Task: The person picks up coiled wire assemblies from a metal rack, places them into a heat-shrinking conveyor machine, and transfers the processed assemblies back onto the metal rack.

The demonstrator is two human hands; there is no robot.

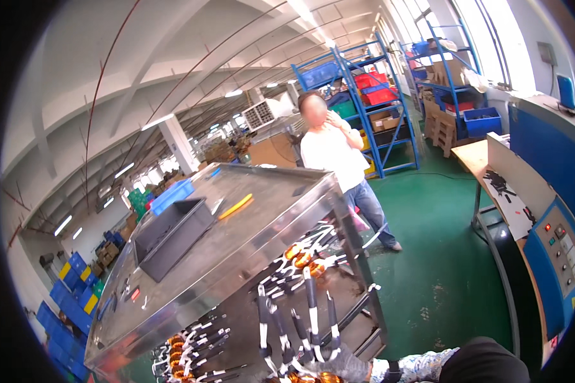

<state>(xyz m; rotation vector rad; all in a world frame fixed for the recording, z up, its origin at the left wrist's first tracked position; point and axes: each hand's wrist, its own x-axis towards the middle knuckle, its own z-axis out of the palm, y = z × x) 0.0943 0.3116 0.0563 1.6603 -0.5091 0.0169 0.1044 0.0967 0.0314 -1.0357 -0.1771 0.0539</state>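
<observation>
My right hand (350, 364), in a grey glove, reaches in from the lower right. Its fingers are closed around the base of a cluster of copper-wound coils (329, 378) at the bottom edge. Long black leads (311, 300) with white ends stand up from these coils in front of the cart. The lower part of the coils is cut off by the picture's edge. My left hand is not in view. More copper coils (303, 258) with black and white leads lie on the cart's lower shelf, and another row (177, 357) sits at its near left.
The metal cart's top (236, 220) carries a grey bin (172, 239), a blue bin (172, 195), a yellow-handled tool (236, 207) and small tools. A person (332, 153) stands behind its far corner. At right is a workbench with a blue control panel (559, 255); blue shelving (364, 108) stands behind.
</observation>
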